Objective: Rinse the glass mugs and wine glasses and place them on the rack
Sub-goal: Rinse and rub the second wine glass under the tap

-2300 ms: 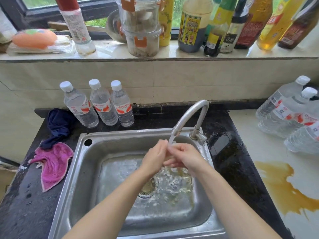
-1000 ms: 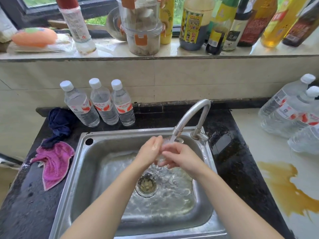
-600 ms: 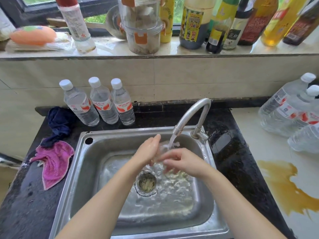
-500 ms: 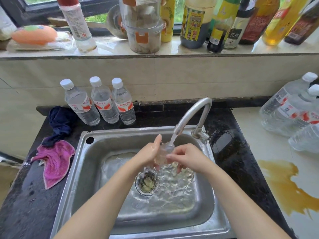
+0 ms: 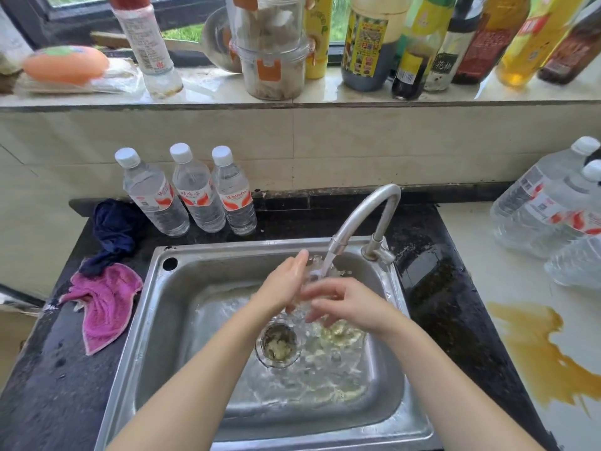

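Head view: both hands' fingers around clear, rounded glass [image 5: 310,278] under curved steel faucet [image 5: 361,216].

glass [image 5: 313,267]: clear, wet, mostly hidden between two hands | pose: rim seems to point up toward the spout, tilt hard to tell | place: over the steel sink [image 5: 208,262], under the running tap [image 5: 364,216] | type: mug or wine glass, cannot tell

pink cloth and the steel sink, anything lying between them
In the head view nothing lies between the crumpled pink cloth and the stainless steel sink: only a strip of wet black countertop.
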The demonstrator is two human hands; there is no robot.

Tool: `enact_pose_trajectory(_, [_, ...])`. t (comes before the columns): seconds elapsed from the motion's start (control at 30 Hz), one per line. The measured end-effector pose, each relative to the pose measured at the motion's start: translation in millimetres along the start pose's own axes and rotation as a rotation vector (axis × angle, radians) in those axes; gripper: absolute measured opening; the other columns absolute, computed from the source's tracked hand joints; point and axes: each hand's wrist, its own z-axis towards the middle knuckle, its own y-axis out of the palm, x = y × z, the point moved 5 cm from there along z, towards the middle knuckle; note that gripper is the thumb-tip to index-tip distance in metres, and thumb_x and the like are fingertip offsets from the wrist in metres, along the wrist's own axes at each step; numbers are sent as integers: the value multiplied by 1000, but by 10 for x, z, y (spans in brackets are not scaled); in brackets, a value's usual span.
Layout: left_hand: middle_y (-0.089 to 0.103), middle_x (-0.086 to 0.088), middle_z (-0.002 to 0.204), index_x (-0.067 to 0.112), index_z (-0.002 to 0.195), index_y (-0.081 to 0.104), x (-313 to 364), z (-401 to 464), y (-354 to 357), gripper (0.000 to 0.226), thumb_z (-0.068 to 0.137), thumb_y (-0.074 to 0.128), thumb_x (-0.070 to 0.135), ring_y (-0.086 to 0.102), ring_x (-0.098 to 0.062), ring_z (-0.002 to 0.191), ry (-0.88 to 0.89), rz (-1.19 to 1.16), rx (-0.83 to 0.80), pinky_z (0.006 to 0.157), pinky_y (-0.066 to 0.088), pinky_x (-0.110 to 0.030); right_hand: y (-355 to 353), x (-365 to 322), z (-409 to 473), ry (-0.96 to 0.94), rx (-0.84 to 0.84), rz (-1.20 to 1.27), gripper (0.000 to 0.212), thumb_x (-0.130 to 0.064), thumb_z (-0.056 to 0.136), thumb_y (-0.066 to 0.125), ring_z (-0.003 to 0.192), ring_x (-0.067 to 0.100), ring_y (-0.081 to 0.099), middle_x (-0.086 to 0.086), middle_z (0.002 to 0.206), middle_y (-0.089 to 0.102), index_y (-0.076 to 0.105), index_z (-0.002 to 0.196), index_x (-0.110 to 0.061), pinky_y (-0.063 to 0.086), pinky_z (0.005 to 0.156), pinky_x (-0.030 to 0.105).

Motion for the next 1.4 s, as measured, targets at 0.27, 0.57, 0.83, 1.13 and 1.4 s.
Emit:
enact_pose_trajectory(0.27, [61, -5, 103, 11, 114, 57, -6, -35, 51, 76, 88, 20, 72, 60, -17, 75, 57, 10, 22, 64, 54, -33, -27, 32, 18, 2, 88, 133, 17, -11, 93, 55, 77, 14, 72, -6, 96, 72, 66, 103, -20, 51, 62, 19])
enact_pose_trajectory(0.57, [54, -5, 87, 8, 101, 58, -15, -72, 70, 62, 95, 24, 60, 50, -5, 55, 47, 2, 20, 39, 38, -13, 27, 56, -16, 9, 98, 114, 23, -13, 94, 54, 73, 13, 71, -3, 105, 71, 64, 114, -14, 50, 60, 21])
enact_pose_trajectory(0.83, [61, -8, 86, 14, 87, 59, -21, -93, 50, 50, 99, 29, 52, 57, -16, 54, 46, -22, 60, 45, 44, -24, -11, 46, -4, 6, 240, 179, 15, -16, 95, 53, 56, 12, 67, 0, 98, 73, 68, 99, -17, 51, 60, 25])
enact_pose_trajectory(1.13, [65, -8, 97, 11, 110, 61, 0, -115, 154, 59, 100, 21, 52, 63, -21, 74, 62, -25, -1, 61, 48, -27, -120, 32, 3, -2, 319, -2, 22, -28, 95, 54, 53, 18, 66, 1, 88, 72, 66, 86, -13, 45, 51, 18])
enact_pose_trajectory(1.4, [53, -8, 46, 8, 66, 50, -17, -202, 167, 50, 96, 24, 38, 24, -12, 33, -192, -56, -295, 40, 18, -16, -119, 67, -47, -225, 528, -556, 38, -68, 79, 34, 74, -1, 44, -18, 85, 41, 43, 89, -32, 38, 63, 26])
